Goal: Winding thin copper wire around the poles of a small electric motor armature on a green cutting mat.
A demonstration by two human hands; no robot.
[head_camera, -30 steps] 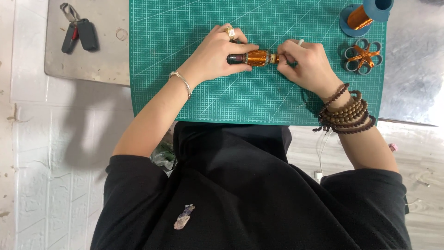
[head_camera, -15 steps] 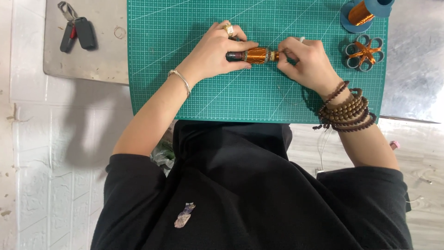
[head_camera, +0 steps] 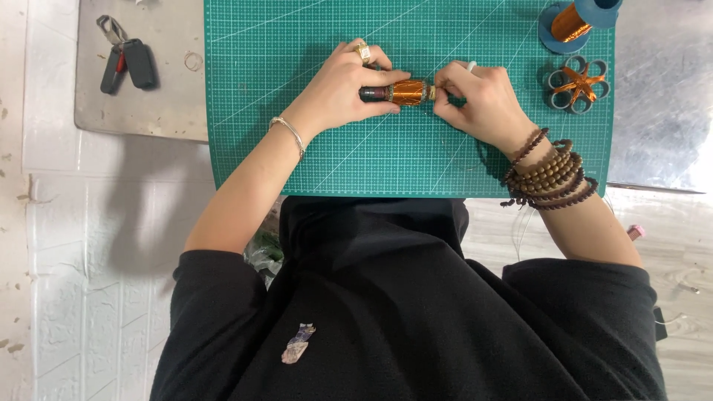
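While I watch, the left hand (head_camera: 343,87) stays clamped on a copper-wound coil (head_camera: 401,93) over the green cutting mat (head_camera: 312,156); the right hand (head_camera: 479,100) pinches the coil's end, near the wire spool (head_camera: 570,22) at the mat's corner.

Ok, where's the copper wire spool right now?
In the head view, the copper wire spool lies at the cutting mat's top right corner, just above the flower-shaped wound piece, apart from both hands.
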